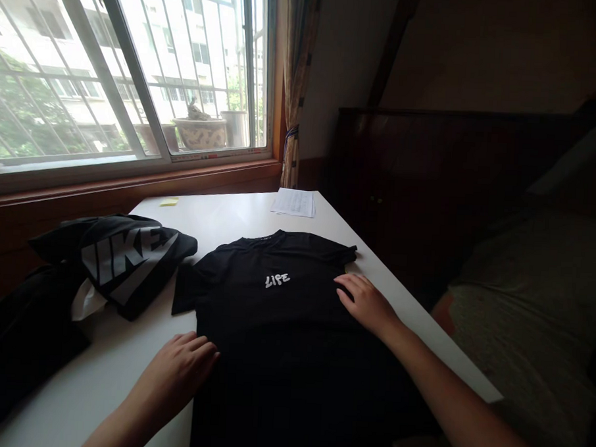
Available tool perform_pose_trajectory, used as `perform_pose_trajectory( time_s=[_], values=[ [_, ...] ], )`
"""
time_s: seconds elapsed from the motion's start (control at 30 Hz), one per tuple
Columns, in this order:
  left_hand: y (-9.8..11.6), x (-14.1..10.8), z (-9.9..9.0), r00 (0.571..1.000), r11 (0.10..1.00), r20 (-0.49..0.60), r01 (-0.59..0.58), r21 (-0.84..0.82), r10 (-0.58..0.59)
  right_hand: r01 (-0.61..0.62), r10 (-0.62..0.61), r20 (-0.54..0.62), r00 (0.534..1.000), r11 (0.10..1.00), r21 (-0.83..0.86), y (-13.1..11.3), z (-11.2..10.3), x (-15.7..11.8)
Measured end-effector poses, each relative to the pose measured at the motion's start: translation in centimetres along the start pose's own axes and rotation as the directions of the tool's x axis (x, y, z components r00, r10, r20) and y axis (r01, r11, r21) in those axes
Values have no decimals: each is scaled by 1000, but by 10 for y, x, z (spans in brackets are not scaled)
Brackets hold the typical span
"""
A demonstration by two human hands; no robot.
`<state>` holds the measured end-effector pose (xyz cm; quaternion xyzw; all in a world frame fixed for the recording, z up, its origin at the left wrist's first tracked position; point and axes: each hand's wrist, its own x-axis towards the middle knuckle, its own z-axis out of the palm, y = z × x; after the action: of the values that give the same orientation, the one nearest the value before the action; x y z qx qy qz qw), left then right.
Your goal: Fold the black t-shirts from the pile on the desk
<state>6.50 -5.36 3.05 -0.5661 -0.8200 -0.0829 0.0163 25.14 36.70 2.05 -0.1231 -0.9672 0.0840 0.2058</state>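
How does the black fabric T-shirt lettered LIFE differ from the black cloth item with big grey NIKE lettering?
The black T-shirt lies spread fairly flat; the black NIKE-lettered cloth item is bunched up. The T-shirt's lettering is small and whitish, the NIKE item's large and grey. Both are black cloth on the white table.
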Motion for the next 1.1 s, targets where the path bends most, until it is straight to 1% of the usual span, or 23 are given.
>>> perform_pose_trajectory(
  time_s=[0.13, 0.2, 0.23, 0.3, 0.37, 0.4, 0.47, 0.57, 0.63, 0.67, 0.73, 0.87, 0.97, 1.03, 1.1],
  values=[
    [1, 9, 1, 995, 998, 74, 61, 18, -62, 32, -33, 12, 999, 998, 63, -6, 18, 47],
    [-2, 13, -1, 992, 996, 82, 91, 22, -92, 44, -47, 32, 998, 994, 99, -9, 31, 70],
    [-4, 16, -4, 993, 995, 63, 98, 19, -99, 48, -53, 44, 998, 992, 114, -10, 38, 81],
    [-13, 23, -11, 994, 994, -17, 106, 4, -106, 49, -58, 71, 996, 990, 130, -12, 54, 100],
    [-30, 31, -17, 982, 989, -118, 148, -4, -147, 40, -53, 104, 993, 992, 116, -11, 69, 114],
    [-41, 35, -19, 968, 981, -162, 192, -3, -190, 32, -44, 122, 992, 994, 100, -9, 76, 117],
    [-67, 42, -19, 927, 952, -230, 306, 2, -297, 10, -20, 158, 987, 998, 63, -5, 87, 119],
    [-107, 50, -8, 861, 902, -289, 432, -20, -419, -19, 16, 186, 982, 1000, 12, 3, 94, 112],
    [-125, 54, 2, 824, 870, -301, 490, -48, -480, -23, 25, 195, 981, 1000, -9, 8, 93, 103],
    [-131, 56, 6, 809, 856, -296, 512, -66, -507, -23, 26, 197, 980, 1000, -16, 10, 91, 99],
    [-135, 61, 14, 789, 831, -265, 545, -111, -554, -21, 26, 196, 980, 999, -28, 14, 87, 91],
    [-128, 66, 22, 764, 791, -209, 570, -225, -610, -14, 21, 188, 982, 999, -39, 21, 80, 78],
    [-124, 65, 23, 777, 783, -176, 537, -316, -604, -11, 19, 168, 986, 999, -46, 25, 77, 71],
    [-123, 62, 20, 788, 767, -132, 525, -369, -602, -11, 19, 156, 988, 999, -52, 27, 76, 68],
    [-124, 57, 16, 785, 736, -79, 534, -416, -614, -7, 15, 153, 988, 998, -55, 28, 76, 67]
  ],
)
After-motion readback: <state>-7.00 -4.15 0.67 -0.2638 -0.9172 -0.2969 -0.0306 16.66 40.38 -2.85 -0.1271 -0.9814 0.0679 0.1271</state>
